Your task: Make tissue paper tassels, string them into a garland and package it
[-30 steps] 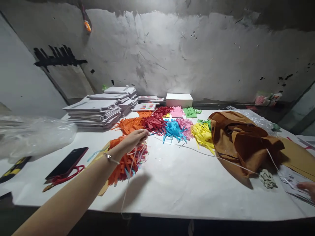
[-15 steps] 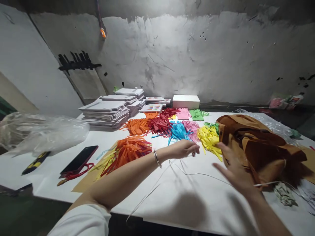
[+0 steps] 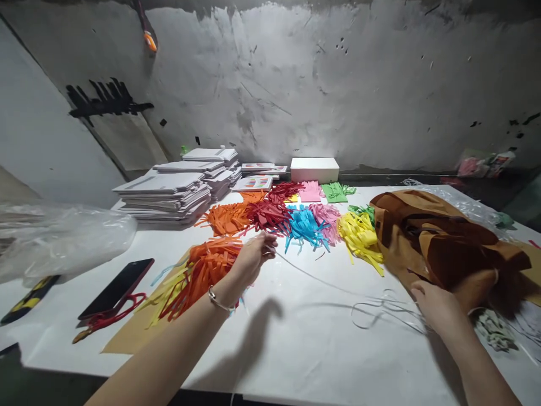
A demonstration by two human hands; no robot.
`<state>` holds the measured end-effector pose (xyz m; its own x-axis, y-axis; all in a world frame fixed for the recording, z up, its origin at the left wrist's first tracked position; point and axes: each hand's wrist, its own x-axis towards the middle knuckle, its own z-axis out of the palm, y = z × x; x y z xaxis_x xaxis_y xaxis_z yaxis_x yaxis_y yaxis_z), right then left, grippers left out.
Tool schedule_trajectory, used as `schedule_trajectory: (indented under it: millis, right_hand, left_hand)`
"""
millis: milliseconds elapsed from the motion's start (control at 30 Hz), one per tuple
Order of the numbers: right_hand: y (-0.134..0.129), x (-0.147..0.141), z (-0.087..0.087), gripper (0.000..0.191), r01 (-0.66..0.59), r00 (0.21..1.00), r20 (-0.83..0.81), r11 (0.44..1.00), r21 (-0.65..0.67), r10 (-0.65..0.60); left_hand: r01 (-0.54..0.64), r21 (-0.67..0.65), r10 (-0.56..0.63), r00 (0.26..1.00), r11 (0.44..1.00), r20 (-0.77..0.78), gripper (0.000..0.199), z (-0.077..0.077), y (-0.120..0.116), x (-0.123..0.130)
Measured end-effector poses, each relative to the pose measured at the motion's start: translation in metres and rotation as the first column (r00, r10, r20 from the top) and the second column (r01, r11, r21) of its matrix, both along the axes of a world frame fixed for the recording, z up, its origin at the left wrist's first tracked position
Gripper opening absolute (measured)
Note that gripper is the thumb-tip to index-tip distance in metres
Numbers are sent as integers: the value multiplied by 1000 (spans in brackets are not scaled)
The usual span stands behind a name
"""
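My left hand, with a silver bangle at its wrist, is closed in a pinch on a thin white string. From there the string runs right across the white tabletop. It lies in loose loops beside my right hand, whose curled fingers close on the string in front of a brown fabric bag; its fingertips are partly hidden. Orange paper strips lie just left of my left hand. Behind are bundles of dark red strips, blue strips and yellow strips.
Stacked white booklets stand at the back left, and a white box is against the wall. A phone, red-handled scissors and a clear plastic bag lie at left. A crumpled greyish cloth is at right.
My left hand has moved left, drawing the string with it. My right hand, spread before, has lowered and curled near the bag. String loops now lie beside it. The view has shifted slightly.
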<state>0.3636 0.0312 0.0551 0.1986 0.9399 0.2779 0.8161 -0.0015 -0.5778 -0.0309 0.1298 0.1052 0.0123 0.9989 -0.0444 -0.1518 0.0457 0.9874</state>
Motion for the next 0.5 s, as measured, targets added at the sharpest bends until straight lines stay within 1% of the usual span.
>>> schedule_trajectory:
  millis: [33,67,133,167,200,233,267,300,333,400,433,467,500]
  right_hand:
    - [-2,-14,2,27,32,999,26,999,41,-33]
    - [-3,-34,3,33,26,999,42,996,81,-29]
    - [-4,-87,2,46,-82,995,60,988,130,75]
    - [-5,-114,0,55,-191,981,49,973,128,186]
    - [-6,-136,-2,63,-358,929,-65,929,96,364]
    - [-7,-152,-4,60,-444,873,-207,895,41,442]
    - [-8,-161,-6,51,-482,838,-289,876,6,463]
    - [-10,-164,-9,44,-502,814,-350,865,-25,462]
    - [-13,-161,-12,42,-491,820,-367,870,-53,440]
    - [-19,-147,-16,45,-474,844,-331,876,-89,422]
    - [-22,-140,-17,44,-486,844,-316,867,-107,434]
    - [-26,-135,-17,41,-512,836,-302,849,-128,459]
    - [-29,-133,-16,38,-547,820,-290,824,-149,493]
  left_hand:
    - [39,-1,-39,999,999,10,51,-4,-9,12]
    - [99,4,-99,995,995,11,52,-7,-20,26]
    - [235,16,-235,972,972,-1,58,-14,-41,58]
    - [291,24,-291,957,956,-15,62,-17,-50,70]
    - [332,33,-331,943,943,-37,63,-20,-58,79]
    - [361,42,-358,931,931,-66,63,-22,-64,82]
    - [381,47,-375,921,923,-103,62,-24,-68,79]
    - [402,41,-392,908,915,-147,60,-26,-72,71]
    - [429,23,-417,888,903,-193,57,-27,-75,60]
    - [507,-57,-502,820,860,-274,50,-29,-82,33]
    - [532,-95,-533,787,841,-311,48,-30,-87,21]
    - [536,-101,-533,766,838,-359,43,-31,-92,12]
    - [538,-75,-518,750,839,-411,37,-32,-98,8]
